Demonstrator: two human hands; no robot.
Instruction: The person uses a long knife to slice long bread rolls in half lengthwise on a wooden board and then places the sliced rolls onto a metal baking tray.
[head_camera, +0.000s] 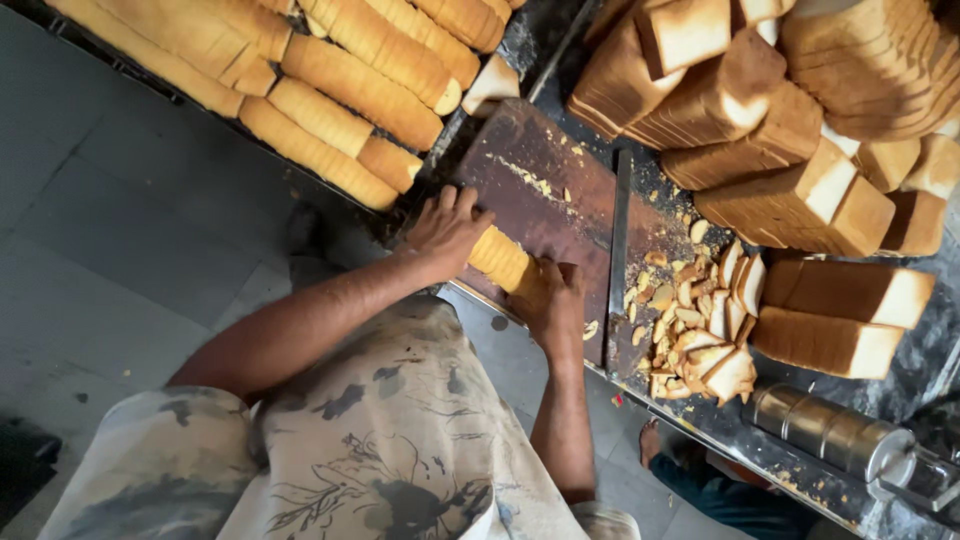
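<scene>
While gripped, loaf (503, 262) between left hand (447, 229), right hand (556, 305)

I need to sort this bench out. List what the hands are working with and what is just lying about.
In use:
- loaf, held at both ends
- left hand
- right hand
- board under the loaf

Lying about:
- round loaves in the tray
- sliced stacks
- square loaves
- offcuts
- blade
- steel tins
</scene>
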